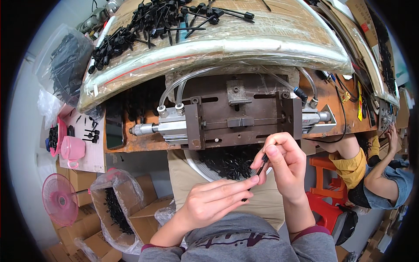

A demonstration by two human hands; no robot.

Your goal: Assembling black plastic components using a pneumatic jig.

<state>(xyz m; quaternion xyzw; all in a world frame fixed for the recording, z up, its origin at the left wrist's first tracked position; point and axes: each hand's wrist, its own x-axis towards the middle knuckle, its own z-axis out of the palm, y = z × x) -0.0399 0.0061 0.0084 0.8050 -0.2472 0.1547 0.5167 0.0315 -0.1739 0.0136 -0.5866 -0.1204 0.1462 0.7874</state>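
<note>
In front of my chest, both hands are on one slim black plastic stick (260, 169). My right hand (286, 166) pinches its upper end between thumb and fingertips. With fingers together, my left hand (214, 201) closes on the lower part; a small black tip (245, 199) shows just below those fingers. Beneath my hands, a white basin (190, 162) on my lap holds many similar black pieces (231, 162). Just beyond stands a brown metal clamping fixture (218, 100) with a silver pneumatic cylinder on each side. A small dark block (240, 122) sits at its middle.
A plastic-wrapped cardboard surface (279, 32) behind the fixture carries a heap of black stemmed parts (152, 22). At left are a pink cup (73, 148), a pink fan (61, 198) and a lined carton (126, 196). Another person (384, 179) sits at right beside a red stool (325, 205).
</note>
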